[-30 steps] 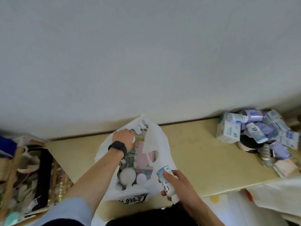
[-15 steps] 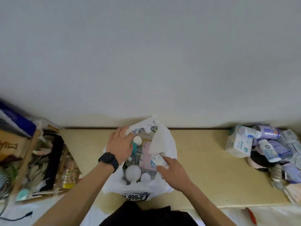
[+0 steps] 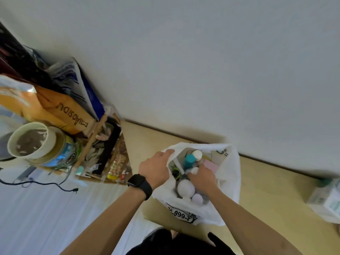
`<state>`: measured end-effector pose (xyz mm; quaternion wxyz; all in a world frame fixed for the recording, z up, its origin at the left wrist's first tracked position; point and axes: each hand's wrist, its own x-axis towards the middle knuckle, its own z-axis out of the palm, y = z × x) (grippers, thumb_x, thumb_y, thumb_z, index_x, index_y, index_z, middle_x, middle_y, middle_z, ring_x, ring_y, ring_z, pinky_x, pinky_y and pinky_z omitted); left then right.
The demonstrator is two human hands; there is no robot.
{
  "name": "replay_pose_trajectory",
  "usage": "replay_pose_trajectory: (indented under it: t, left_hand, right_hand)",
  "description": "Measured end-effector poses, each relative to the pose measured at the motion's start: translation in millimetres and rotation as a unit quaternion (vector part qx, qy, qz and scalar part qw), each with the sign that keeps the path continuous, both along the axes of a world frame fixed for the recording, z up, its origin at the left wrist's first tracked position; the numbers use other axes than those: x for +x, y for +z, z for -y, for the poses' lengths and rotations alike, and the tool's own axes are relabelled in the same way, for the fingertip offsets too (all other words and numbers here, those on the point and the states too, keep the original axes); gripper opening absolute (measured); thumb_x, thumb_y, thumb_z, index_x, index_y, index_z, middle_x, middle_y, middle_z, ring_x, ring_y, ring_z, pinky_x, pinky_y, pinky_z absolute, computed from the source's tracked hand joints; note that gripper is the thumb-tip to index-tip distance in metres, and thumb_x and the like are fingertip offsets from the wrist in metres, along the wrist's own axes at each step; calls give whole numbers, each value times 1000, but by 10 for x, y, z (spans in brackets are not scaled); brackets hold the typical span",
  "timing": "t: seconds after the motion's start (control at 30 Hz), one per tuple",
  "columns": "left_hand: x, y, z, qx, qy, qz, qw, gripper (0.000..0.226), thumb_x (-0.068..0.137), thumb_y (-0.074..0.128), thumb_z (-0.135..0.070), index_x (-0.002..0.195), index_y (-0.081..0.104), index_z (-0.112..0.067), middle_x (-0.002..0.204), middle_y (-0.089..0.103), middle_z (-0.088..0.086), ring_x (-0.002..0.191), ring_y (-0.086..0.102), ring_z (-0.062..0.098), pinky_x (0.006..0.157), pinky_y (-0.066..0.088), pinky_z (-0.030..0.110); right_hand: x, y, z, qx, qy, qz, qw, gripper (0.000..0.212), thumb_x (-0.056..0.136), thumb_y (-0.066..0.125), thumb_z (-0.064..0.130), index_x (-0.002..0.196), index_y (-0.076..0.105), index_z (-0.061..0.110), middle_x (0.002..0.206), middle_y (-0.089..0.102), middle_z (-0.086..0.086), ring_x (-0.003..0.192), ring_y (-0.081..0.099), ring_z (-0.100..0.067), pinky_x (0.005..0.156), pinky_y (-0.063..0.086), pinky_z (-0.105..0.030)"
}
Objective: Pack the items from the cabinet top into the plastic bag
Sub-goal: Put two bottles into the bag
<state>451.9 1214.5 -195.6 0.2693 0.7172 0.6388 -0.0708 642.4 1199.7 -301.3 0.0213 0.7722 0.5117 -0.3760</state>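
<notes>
Gripped by the right hand, 1 more white bottle has been lowered into the plastic bag gripped by the left hand.

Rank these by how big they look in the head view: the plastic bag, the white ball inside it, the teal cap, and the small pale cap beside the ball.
1. plastic bag
2. white ball
3. teal cap and small pale cap: they look about alike, so I won't rank them.
</notes>
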Motion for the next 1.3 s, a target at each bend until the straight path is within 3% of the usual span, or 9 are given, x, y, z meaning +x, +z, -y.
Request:
replay_pose_trajectory:
  t: [0.13,0.27,0.43,0.5,0.6,0.7,0.87,1.13,1.3]
  left_hand:
    - [84,88,-59,4,-40,-11,999,65,91,43,-19,147,23,-43,141,48,-1,103,62,30,74,52,37]
    - [148,87,-107,26,-50,-7,998,60,93,40,-23,147,21,-43,133,55,-1,97,63,29,71,53,37]
    - [144,53,-145,44,-57,-17,997,54,94,39,-27,144,25,-43,134,54,-3,95,64,27,73,56,40]
    - [145,63,-135,49,-59,-46,996,49,96,41,-30,143,31,-40,142,45,-2,102,61,26,72,52,35]
    - [205,100,-115,103,-97,-106,984,45,95,44,-36,139,41,-33,143,38,5,117,47,26,84,45,38]
    - [413,160,-154,150,-141,-86,975,47,91,48,-37,138,45,-32,148,36,7,131,36,30,99,38,43]
    - [1251,267,-189,135,-233,6,963,52,91,50,-36,142,42,-34,153,31,3,140,28,26,107,33,42]
    - [2969,196,323,77,-380,90,917,53,93,49,-37,144,37,-31,151,38,-2,138,35,21,108,36,38]
    - [3870,8,666,23,-424,76,902,52,93,50,-38,143,39,-31,147,43,-4,133,40,21,105,39,39]
  right_hand:
    - [-156,-18,-48,-34,11,33,999,42,92,48,47,120,55,16,111,65,-7,85,56,-22,68,43,-29]
    - [-264,13,-83,-34,9,35,999,36,93,54,37,119,54,12,117,60,-8,96,58,-25,71,41,-30]
    - [-222,91,-36,-18,-5,28,999,25,92,51,41,100,59,19,90,63,0,76,55,-16,58,42,-26]
    - [-156,140,15,-10,-4,5,1000,28,89,48,49,101,58,25,91,66,1,80,60,-19,72,53,-33]
    - [-21,341,133,-2,-11,-67,998,48,90,54,48,133,50,27,120,65,-1,108,61,-25,89,48,-34]
    - [261,620,362,55,-82,-143,985,51,92,61,40,140,48,28,133,59,5,118,56,-17,98,44,-30]
    - [987,1063,981,174,-224,-163,945,37,92,62,40,129,56,39,126,59,25,114,55,2,91,45,-18]
    - [2214,1294,2012,281,-454,-65,843,24,92,64,30,114,66,42,115,65,20,109,57,-3,88,47,-25]
    - [2960,1078,2444,237,-495,-36,835,27,92,63,32,118,63,39,121,62,16,113,57,-9,92,47,-28]
